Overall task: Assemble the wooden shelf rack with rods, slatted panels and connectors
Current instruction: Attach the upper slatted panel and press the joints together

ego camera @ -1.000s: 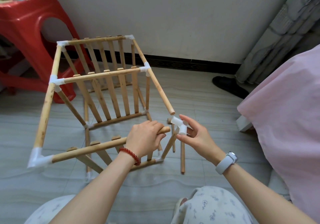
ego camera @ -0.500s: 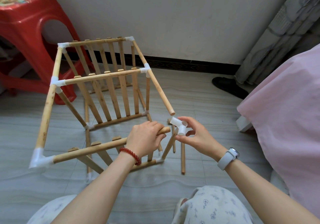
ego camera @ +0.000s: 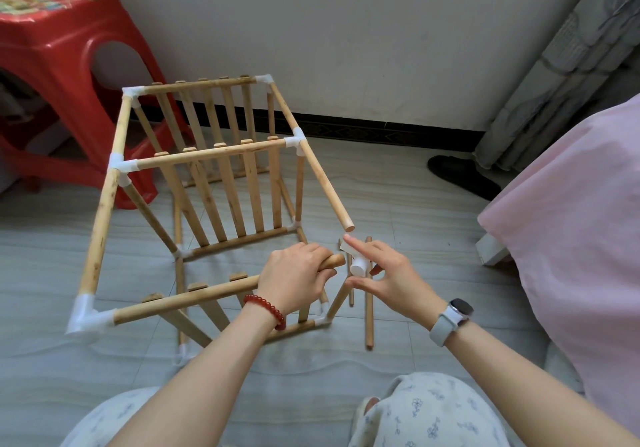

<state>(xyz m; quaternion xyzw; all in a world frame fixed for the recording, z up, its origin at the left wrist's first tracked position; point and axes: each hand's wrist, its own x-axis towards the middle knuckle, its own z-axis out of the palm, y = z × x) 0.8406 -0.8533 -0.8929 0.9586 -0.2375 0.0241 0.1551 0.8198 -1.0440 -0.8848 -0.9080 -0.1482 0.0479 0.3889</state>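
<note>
R hand (ego camera: 388, 273) pinches connector (ego camera: 356, 261), just beside rod end (ego camera: 337, 259).

The half-built wooden rack (ego camera: 207, 183) lies sideways on the floor; a white connector (ego camera: 356, 262) sits just beside its near rod's (ego camera: 194, 296) free end.

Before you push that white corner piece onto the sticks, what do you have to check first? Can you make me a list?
1. Left hand grips the near rod: ok.
2. Right hand holds the white connector: ok.
3. Near rod's end bare, ready for a socket: ok.
4. Upper side rod end bare and close to the connector: ok.
5. Connector sockets lined up with both rod ends: cannot tell.
6. Far-left corner connector seated on its rods: ok.
</note>
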